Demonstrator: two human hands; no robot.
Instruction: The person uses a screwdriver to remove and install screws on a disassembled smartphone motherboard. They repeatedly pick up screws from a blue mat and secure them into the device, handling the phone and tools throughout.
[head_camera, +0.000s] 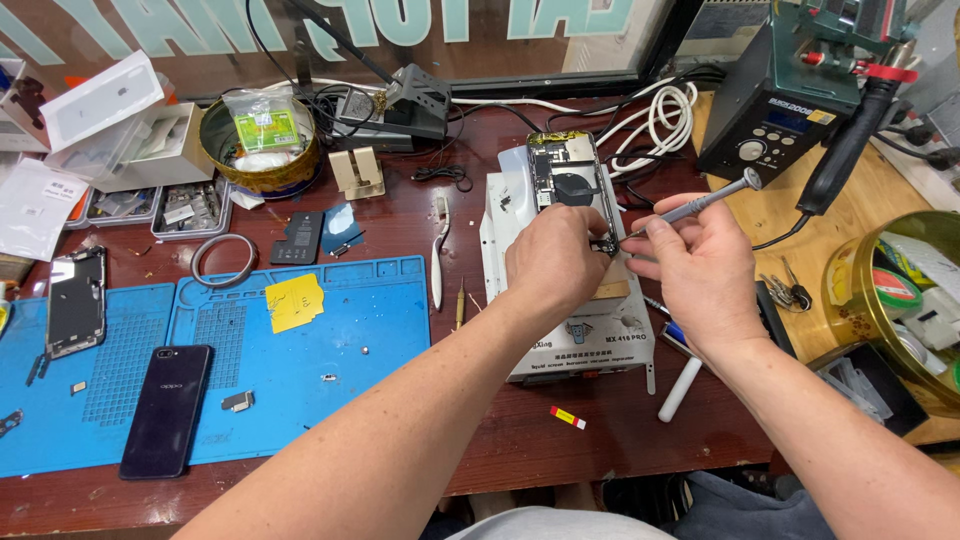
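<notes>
Lying opened on white repair fixture (500, 215), centre of worktop (500, 440): opened phone (568, 175), just beyond both hands. Left hand (555, 262) curled over phone's lower half, pressing it down; lower part hidden beneath. Right hand (700, 270) pinching slim grey screwdriver (695, 207), tip at phone's right edge; contact point too small to make out. Blue mat (330, 340) left, dark phone (167, 408) on it.

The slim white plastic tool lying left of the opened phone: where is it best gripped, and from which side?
Grip the slim white plastic tool at its straight lower handle, from above. It lies flat on the bare wooden table, free on both long sides.
</notes>
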